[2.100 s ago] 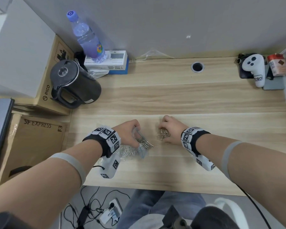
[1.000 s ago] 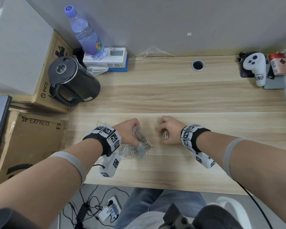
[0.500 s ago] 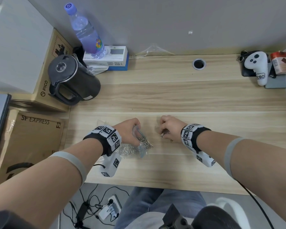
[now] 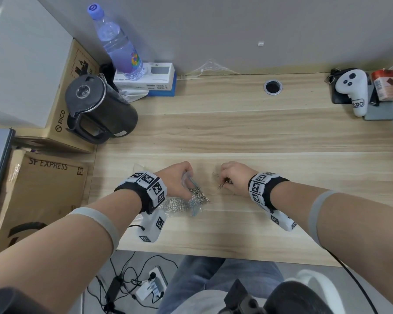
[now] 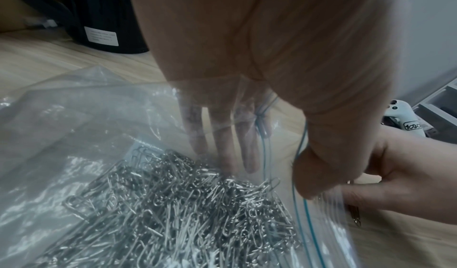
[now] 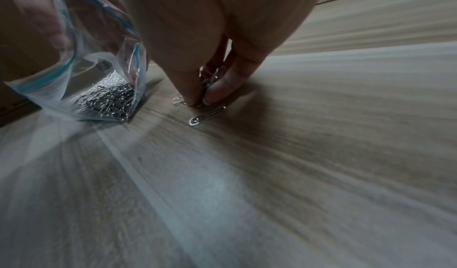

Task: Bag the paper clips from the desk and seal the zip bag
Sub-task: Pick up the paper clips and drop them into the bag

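Shiny metal clips [image 5: 197, 223] — wood-grain desk [image 4: 236, 132].

A black kettle [image 4: 100, 107] stands at the bench's [image 4: 236, 132] far left, beside a water bottle [image 4: 118, 44] resting on a white box [image 4: 152, 79]. At far right lies a white controller [image 4: 354, 91], next to what may be a small red carton [image 4: 386, 87].

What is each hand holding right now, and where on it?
Left hand grips the zip bag at its open mouth. Right hand pinches a few paper clips in its fingertips against the desk.

My right hand [image 6: 197, 43] hides most clips [image 6: 209, 76] it pinches; count unclear. Zip bag [image 5: 81, 135] cut off by left wrist frame's bottom edge. Left fingers [image 5: 222, 135] blurred behind plastic.
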The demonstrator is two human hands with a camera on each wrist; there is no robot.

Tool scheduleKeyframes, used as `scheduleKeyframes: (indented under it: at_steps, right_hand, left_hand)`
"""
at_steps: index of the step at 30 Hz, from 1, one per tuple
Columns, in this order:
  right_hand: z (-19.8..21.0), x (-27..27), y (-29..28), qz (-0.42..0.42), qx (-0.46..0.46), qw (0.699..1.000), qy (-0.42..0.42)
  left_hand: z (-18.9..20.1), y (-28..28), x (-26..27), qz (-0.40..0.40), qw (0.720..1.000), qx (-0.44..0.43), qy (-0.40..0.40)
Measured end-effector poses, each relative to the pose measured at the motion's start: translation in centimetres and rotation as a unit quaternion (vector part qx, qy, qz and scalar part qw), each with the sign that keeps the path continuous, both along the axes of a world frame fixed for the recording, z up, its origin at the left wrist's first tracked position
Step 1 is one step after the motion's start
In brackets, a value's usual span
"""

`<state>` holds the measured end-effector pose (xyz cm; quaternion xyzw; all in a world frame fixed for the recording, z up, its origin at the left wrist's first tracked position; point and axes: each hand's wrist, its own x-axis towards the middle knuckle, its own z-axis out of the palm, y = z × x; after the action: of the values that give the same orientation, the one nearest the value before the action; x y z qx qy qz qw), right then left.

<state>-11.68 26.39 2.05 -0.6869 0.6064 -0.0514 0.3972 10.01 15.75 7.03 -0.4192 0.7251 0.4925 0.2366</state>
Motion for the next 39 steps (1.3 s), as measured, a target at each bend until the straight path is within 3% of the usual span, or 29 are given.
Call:
scheduleKeyframes:
  at_steps: [7,14,22,29,35,39]
  right_hand:
    - [0.4,-0.1,-0.1,-0.011,-0.008,1.000,-0.002]
    - [2.1,0.2,-2.2,-0.058,0.005,0.996,-0.064]
    - [5.1,5.3,-3.5,-0.021,0.063,0.987,-0.148]
    - [3.4,6.3,-2.5,-0.046,0.085,0.980,-0.174]
    - [3.0,1.6,-3.0,-0.134,0.033,0.984,-0.114]
    - [2.6,-2.4,-2.6,-0.066,0.033,0.994,0.077]
  left_hand:
    - [0.0,0.1,-0.2,0.003,1.000,-0.006,-0.002]
    - [0.2,0.3,-0.1,-0.001,1.000,-0.002,0.006]
    - [0.5,0.6,-0.5,-0.028,0.998,-0.047,-0.007]
    - [0.6,0.8,0.1,-0.025,0.999,-0.039,-0.010]
    - [0.2,0.9,0.0,-0.021,0.999,-0.033,-0.020]
    - [0.3,0.8,0.0,-0.015,1.000,-0.009,-0.016]
